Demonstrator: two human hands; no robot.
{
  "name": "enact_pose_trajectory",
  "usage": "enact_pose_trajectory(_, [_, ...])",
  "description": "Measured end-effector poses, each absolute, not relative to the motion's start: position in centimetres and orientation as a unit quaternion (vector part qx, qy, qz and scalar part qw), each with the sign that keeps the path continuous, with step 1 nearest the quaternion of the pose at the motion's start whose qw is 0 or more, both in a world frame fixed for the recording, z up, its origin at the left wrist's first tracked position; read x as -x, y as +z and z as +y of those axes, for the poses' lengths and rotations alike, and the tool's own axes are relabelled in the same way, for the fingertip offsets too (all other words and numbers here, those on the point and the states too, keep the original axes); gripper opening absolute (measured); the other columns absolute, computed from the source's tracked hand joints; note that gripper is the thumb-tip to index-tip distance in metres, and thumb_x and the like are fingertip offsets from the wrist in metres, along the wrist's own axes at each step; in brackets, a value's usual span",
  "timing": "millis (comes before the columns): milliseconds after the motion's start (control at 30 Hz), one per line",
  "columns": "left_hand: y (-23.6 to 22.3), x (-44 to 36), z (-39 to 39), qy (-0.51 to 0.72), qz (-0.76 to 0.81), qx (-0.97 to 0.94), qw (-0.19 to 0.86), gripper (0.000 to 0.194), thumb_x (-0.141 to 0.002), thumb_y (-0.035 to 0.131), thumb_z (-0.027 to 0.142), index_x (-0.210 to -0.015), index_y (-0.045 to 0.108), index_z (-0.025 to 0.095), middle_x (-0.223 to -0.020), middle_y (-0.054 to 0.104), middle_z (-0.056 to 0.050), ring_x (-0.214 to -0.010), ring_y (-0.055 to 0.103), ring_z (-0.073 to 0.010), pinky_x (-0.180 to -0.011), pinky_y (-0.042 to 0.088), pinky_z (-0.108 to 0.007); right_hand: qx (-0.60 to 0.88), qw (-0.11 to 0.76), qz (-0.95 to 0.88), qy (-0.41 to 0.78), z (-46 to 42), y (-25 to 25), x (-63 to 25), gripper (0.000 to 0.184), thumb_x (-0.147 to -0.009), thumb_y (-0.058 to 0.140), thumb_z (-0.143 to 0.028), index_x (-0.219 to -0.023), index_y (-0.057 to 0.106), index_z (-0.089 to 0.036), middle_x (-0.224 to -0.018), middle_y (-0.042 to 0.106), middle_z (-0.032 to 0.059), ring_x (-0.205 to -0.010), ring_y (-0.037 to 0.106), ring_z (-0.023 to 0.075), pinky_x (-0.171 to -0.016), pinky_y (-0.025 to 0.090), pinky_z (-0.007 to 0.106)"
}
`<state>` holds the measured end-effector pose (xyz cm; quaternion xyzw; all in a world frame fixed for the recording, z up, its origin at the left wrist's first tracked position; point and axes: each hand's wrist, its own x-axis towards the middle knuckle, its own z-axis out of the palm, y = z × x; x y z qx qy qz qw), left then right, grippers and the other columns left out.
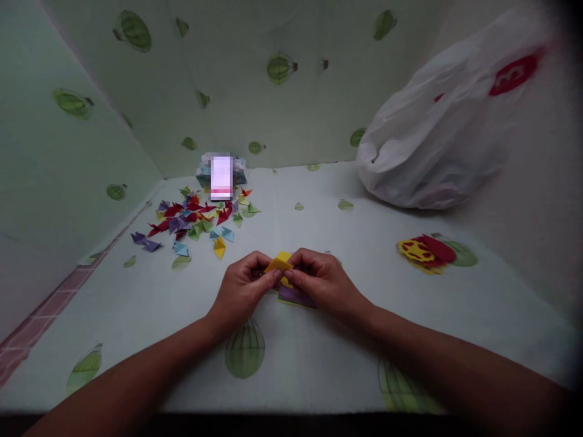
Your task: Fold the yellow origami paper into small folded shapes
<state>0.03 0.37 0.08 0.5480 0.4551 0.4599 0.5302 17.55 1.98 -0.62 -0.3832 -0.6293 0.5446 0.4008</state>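
Note:
A small piece of folded yellow origami paper [280, 261] is pinched between both hands, above the middle of the table. My left hand [243, 285] grips its left side with thumb and bent forefinger. On the right side, my right hand [321, 280] closes on the same paper, and the two thumb tips nearly meet at its lower edge. Below the hands lies a stack of square paper sheets [296, 297], purple on top with a yellow edge beneath. The right hand covers part of that stack.
Many folded paper cranes [195, 218] in mixed colours lie in a heap at the back left. Behind them a lit phone [221, 177] leans on a tissue box [204, 172]. Red and yellow paper cut-outs [423, 252] lie at right. A white plastic bag [423, 145] stands at back right.

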Motion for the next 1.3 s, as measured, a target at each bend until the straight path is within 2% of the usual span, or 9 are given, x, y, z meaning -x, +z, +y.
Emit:
enact_pose_trajectory(100, [0.17,-0.13,0.28,0.462,0.457,-0.546,0.529,0.014,-0.077,0.073,0.023,-0.075,0.063,0.014,-0.069,0.068,0.000,-0.066,0.065,-0.0114,-0.065,0.053,-0.022,0.372,0.403,-0.614,0.567,1.80,-0.43,-17.55,0.014,-0.082,0.062,-0.026,-0.073,0.057,-0.017,-0.060,0.058,-0.0032,-0.054,0.051,0.0092,-0.052,0.041,0.022])
enact_pose_trajectory(233, [0.16,-0.10,0.32,0.456,0.462,-0.546,0.530,0.014,-0.077,0.073,0.024,-0.075,0.063,0.014,-0.068,0.067,0.000,-0.065,0.064,-0.0109,-0.064,0.052,-0.022,0.365,0.395,-0.601,0.591,1.82,-0.43,-17.51,0.016,-0.082,0.063,-0.030,-0.074,0.057,-0.017,-0.060,0.058,-0.0036,-0.051,0.051,0.0086,-0.050,0.040,0.021])
enact_pose_trajectory(467, [0.21,0.16,0.35,0.429,0.447,-0.575,0.534,0.013,-0.081,0.070,0.026,-0.081,0.066,0.014,-0.069,0.066,0.001,-0.065,0.061,-0.0102,-0.063,0.050,-0.021,0.372,0.390,-0.655,0.529,1.91,-0.43,-17.78,0.019,-0.086,0.062,-0.028,-0.071,0.060,-0.016,-0.061,0.057,-0.0025,-0.053,0.049,0.0083,-0.050,0.037,0.021])
enact_pose_trajectory(667, [0.10,0.12,0.22,0.445,0.463,-0.551,0.532,0.020,-0.082,0.070,0.029,-0.072,0.060,0.015,-0.064,0.064,0.001,-0.060,0.061,-0.0100,-0.059,0.049,-0.021,0.356,0.368,-0.644,0.568,1.78,-0.54,-17.62,0.027,-0.093,0.052,-0.034,-0.074,0.059,-0.016,-0.061,0.057,-0.0010,-0.053,0.049,0.0096,-0.050,0.038,0.022])
enact_pose_trajectory(833, [-0.04,-0.03,0.28,0.447,0.461,-0.532,0.552,0.021,-0.081,0.071,0.033,-0.076,0.060,0.015,-0.070,0.065,0.001,-0.062,0.063,-0.0115,-0.062,0.051,-0.024,0.378,0.367,-0.617,0.585,1.73,-0.43,-17.43,0.023,-0.087,0.061,-0.035,-0.074,0.056,-0.017,-0.059,0.053,-0.0036,-0.049,0.045,0.0079,-0.047,0.035,0.021])
enact_pose_trajectory(1033, [0.07,0.15,0.35,0.436,0.467,-0.546,0.542,0.024,-0.083,0.068,0.034,-0.073,0.056,0.016,-0.061,0.062,0.002,-0.057,0.058,-0.0103,-0.060,0.047,-0.023,0.394,0.375,-0.600,0.587,1.71,-0.23,-17.43,0.023,-0.090,0.054,-0.037,-0.076,0.053,-0.018,-0.056,0.055,-0.0036,-0.049,0.048,0.0090,-0.047,0.036,0.021])
enact_pose_trajectory(1167, [0.08,0.11,0.26,0.443,0.467,-0.543,0.540,0.023,-0.084,0.067,0.034,-0.075,0.058,0.015,-0.065,0.062,0.002,-0.059,0.059,-0.0106,-0.061,0.048,-0.024,0.373,0.351,-0.596,0.618,1.73,-0.59,-17.45,0.027,-0.088,0.059,-0.038,-0.072,0.051,-0.018,-0.056,0.052,-0.0044,-0.046,0.041,0.0071,-0.044,0.031,0.021])
enact_pose_trajectory(1300, [0.31,0.08,0.15,0.440,0.469,-0.549,0.534,0.021,-0.084,0.068,0.035,-0.079,0.062,0.015,-0.070,0.063,0.001,-0.060,0.059,-0.0110,-0.061,0.048,-0.024,0.378,0.350,-0.628,0.583,1.75,-0.59,-17.51,0.028,-0.089,0.058,-0.033,-0.067,0.047,-0.019,-0.054,0.048,-0.0056,-0.046,0.040,0.0069,-0.044,0.030,0.021])
